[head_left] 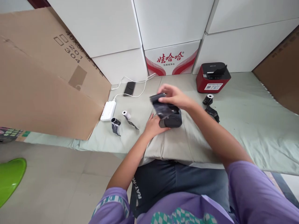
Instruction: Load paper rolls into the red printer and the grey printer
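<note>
A small black label printer [173, 117] lies on the pale green cloth [245, 124] in front of me. My left hand [153, 125] rests against its left side, fingers curled on it. Above the printer, my right hand [174, 95] pinches a black roll with a dark strip hanging from it [158, 105]. Two small rolls with black wrappers [127, 115] [115, 123] lie to the left. One more roll [208, 99] and a crumpled black wrapper [212, 112] lie to the right.
A red and black printer [213, 77] stands at the back right. A white power bank [108, 110] with a cable and a black phone [129, 88] lie at the back left. Big cardboard sheets [42, 77] lean at left and right, white boxes behind. A green object [9, 177] lies on the floor.
</note>
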{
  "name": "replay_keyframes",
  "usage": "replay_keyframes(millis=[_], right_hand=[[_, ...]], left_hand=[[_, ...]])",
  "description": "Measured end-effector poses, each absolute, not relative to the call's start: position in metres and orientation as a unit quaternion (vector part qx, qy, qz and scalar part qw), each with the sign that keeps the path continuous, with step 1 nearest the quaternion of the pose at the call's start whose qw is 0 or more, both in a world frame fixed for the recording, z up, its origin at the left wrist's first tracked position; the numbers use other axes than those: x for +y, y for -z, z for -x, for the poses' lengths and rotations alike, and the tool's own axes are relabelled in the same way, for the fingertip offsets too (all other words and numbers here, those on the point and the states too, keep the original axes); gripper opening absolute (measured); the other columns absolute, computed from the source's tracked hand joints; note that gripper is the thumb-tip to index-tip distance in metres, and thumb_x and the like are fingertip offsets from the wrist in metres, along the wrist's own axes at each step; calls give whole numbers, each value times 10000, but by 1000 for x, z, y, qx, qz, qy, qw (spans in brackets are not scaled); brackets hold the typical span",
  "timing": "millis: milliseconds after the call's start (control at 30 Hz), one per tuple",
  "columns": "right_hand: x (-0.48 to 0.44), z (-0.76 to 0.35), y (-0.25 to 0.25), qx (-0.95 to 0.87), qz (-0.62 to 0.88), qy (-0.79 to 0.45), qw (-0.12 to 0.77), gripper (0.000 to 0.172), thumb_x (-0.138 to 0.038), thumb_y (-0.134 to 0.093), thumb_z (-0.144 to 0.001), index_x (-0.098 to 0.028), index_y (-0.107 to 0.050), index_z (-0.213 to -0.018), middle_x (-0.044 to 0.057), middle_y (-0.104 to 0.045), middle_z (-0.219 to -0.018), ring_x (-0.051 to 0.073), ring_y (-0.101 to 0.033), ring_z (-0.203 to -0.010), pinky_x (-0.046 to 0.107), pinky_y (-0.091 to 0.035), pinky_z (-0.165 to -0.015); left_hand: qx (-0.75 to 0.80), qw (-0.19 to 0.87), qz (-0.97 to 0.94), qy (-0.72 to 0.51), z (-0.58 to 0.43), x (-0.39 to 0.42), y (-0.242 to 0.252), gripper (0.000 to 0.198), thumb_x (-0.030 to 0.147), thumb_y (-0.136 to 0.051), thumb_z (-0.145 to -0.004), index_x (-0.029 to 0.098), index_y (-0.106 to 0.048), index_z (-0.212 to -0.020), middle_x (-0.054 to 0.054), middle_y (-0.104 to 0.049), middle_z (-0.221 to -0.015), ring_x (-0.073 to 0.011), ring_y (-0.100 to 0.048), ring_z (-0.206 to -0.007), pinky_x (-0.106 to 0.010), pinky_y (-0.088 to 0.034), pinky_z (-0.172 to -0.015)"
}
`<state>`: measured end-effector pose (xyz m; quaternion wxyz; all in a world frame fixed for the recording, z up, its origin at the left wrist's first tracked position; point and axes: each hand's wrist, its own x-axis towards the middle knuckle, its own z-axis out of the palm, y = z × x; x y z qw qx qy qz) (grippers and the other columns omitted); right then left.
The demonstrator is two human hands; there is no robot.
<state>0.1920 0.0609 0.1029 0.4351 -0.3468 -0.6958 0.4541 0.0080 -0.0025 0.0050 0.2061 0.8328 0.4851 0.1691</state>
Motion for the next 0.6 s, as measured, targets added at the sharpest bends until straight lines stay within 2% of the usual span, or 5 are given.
replay_keyframes(millis=[67,100,300,533,600], right_hand=[[45,-235,-102,-662,380,-445,469,495,-557,-914,-701,-233,-661,-978,44,-720,-978,241,-688,-906,383,-560,-802],[39,-251,-98,-671,399,-419,464,485,-563,-907,-703,-231,-668,-964,42,-716,-958,237,-675,-892,371,-547,-788],[32,-264,-46,-761,480,-217,379,238,-398,-770,-827,-214,-674,-943,63,-708,-910,253,-619,-892,378,-482,-826],[29,-247,-37,-764,549,-165,296,189,-362,-664,-955,-222,-659,-1082,92,-677,-984,275,-619,-948,373,-481,-823],[27,-245,-38,-765,563,-143,278,165,-376,-640,-980,-228,-674,-1045,100,-648,-972,293,-607,-991,380,-488,-811]], left_hand=[[482,207,-835,-168,-9,-2,-6,1001,495,-894,-764,244,-440,-1619,-122,-525,-1635,-330,-491,-1532,-551,-247,-1352],[479,209,-836,-168,-9,-2,-6,1025,489,-895,-765,229,-416,-1634,-132,-504,-1649,-323,-472,-1547,-554,-235,-1354],[473,210,-841,-161,-8,-2,-4,1083,502,-892,-768,203,-358,-1662,-154,-480,-1661,-301,-447,-1565,-530,-207,-1358],[476,200,-841,-165,-7,-1,-2,1089,498,-888,-772,215,-340,-1670,-154,-484,-1659,-302,-459,-1558,-535,-232,-1347],[475,199,-841,-167,-7,-1,-2,1087,496,-885,-778,213,-337,-1672,-158,-484,-1658,-305,-462,-1556,-538,-239,-1344]])
